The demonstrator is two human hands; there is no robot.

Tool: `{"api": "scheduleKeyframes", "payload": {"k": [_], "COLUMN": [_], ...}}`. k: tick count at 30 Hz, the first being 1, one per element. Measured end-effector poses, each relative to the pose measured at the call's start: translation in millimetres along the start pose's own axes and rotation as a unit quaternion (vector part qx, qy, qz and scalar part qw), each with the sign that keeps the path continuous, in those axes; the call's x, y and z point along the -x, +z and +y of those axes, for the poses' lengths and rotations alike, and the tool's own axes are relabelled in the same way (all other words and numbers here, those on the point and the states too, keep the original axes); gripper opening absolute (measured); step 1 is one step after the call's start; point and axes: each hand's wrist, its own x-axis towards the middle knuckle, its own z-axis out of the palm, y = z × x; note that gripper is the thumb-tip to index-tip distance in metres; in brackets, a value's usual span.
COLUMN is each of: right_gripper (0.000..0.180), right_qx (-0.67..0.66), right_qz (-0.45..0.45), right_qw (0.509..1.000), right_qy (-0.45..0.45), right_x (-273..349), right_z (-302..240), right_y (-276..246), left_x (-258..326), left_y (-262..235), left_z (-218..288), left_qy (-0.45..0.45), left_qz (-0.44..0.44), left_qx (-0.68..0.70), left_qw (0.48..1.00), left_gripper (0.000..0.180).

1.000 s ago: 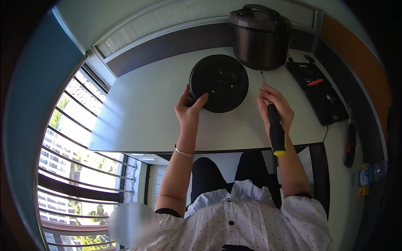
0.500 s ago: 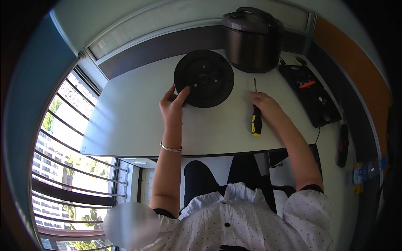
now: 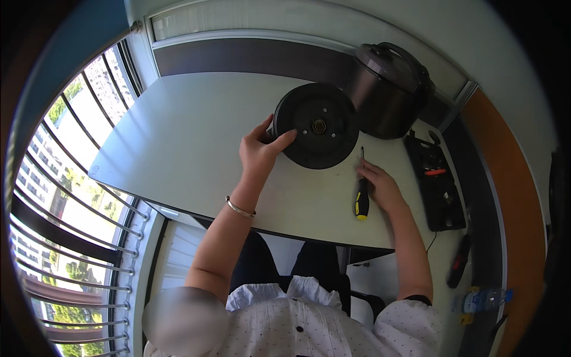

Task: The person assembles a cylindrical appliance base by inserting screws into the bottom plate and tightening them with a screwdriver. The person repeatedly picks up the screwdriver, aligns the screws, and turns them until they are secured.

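My left hand (image 3: pixel 262 150) grips the left rim of a round black disc (image 3: pixel 297 104), with the thumb on its upper face. The disc has a brass-coloured fitting at its centre and three small shiny screws around it. It is tilted, and its far edge overlaps the foot of a dark cooker in this view. To the right, my right hand (image 3: pixel 380 186) is closed on a screwdriver (image 3: pixel 361 205) with a black and yellow handle. Its thin shaft points away from me, with the tip apart from the disc.
The dark brown cooker (image 3: pixel 383 98) stands at the back right of the white table (image 3: pixel 196 131). Right of my right hand lies an open black tool case (image 3: pixel 437 193) with a red-handled tool (image 3: pixel 435 172). A water bottle (image 3: pixel 485 300) is at the far right, a barred window (image 3: pixel 65 238) at the left.
The whole view has turned and shifted. My left hand has tilted the disc, so that more of its side shows. The screwdriver stays in my right hand.
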Motion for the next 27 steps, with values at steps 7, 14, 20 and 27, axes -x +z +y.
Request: {"api": "scheduleKeyframes", "payload": {"k": [7,14,20,27], "right_gripper": [0.031,0.032,0.032,0.028], "right_qx": [0.076,0.090,0.124,0.101], "right_qz": [0.305,0.351,0.341,0.330], "right_qw": [0.944,0.894,0.895,0.906], "right_qy": [-0.102,-0.264,-0.261,-0.243], "right_x": [-4,-37,-54,-55], "right_z": [-39,-143,-147,-146], "right_y": [-16,-14,-8,-2], "left_x": [8,9,10,9], "left_y": [1,-1,0,0], "left_z": [2,0,-1,-6], "left_qy": [0.002,0.022,0.031,0.051], "left_qz": [0.005,0.006,0.007,0.009], "left_qx": [-0.030,-0.040,-0.037,-0.022], "left_qw": [1.000,0.999,0.999,0.998], "left_gripper": [0.076,0.077,0.079,0.080]}}
